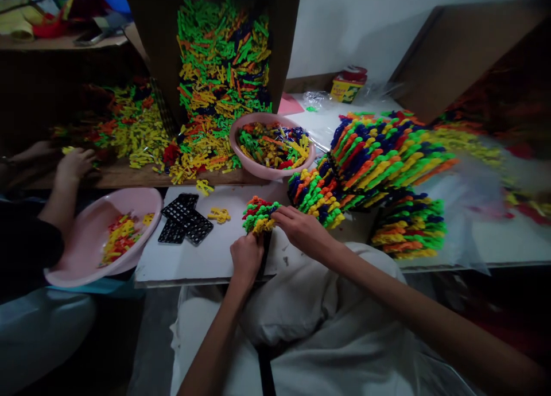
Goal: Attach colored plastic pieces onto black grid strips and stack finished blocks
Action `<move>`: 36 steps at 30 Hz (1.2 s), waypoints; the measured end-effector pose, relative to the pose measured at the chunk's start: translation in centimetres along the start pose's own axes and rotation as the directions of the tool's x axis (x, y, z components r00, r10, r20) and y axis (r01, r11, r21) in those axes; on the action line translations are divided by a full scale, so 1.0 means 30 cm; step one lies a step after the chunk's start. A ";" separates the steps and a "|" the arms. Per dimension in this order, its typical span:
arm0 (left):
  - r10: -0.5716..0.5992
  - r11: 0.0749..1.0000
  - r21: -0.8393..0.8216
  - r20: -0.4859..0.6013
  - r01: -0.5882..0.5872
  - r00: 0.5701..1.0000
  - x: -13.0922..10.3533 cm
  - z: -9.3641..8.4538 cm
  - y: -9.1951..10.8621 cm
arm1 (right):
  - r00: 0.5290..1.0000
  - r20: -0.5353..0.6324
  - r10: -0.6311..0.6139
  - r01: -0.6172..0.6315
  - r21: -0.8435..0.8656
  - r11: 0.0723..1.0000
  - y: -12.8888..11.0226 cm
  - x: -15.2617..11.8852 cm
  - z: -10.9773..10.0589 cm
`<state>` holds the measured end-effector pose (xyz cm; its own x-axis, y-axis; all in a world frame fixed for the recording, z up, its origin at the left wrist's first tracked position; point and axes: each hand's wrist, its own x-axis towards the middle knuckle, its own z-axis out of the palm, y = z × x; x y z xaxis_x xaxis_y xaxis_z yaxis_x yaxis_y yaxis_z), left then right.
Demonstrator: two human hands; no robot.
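Observation:
Near the table's front edge, my left hand (247, 255) is closed round the lower part of a black holder filled with small red, green, blue and yellow plastic figures (259, 215). My right hand (297, 226) pinches at the right side of this bunch, its fingertips on a dark blue figure. Left of my hands, black perforated trays (186, 218) lie overlapping beside a loose yellow figure (219, 214). Stacks of packed colourful figures (387, 149) stand to the right. A pink bowl (270, 173) with mixed figures is behind my hands.
A large cardboard box (284, 34) spills figures at the back. Another person's hand (75, 165) is at the left, above a pink basin (81, 258) holding figures. A yellow tub (346, 89) stands by the wall, with clear plastic (469, 183) at the right.

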<state>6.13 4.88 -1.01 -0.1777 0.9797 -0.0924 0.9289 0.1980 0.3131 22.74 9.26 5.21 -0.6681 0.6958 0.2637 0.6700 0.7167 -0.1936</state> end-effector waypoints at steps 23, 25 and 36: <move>0.011 0.998 0.062 0.017 -0.012 1.000 0.019 0.012 -0.009 | 0.999 0.027 -0.026 0.026 0.005 1.000 0.031 0.051 -0.036; 0.016 0.998 0.061 0.015 -0.016 1.000 0.026 0.018 -0.019 | 0.999 0.029 -0.022 0.021 0.041 0.999 0.032 0.052 -0.039; 0.025 0.999 0.038 0.027 -0.026 0.999 0.025 0.014 -0.011 | 0.998 0.018 0.056 -0.058 0.128 0.990 0.031 0.059 -0.048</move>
<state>5.82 5.53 -1.59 -0.1452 0.9833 -0.1096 0.9451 0.1706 0.2788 22.66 11.08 6.86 -0.6353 0.7356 0.2351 0.6606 0.6753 -0.3280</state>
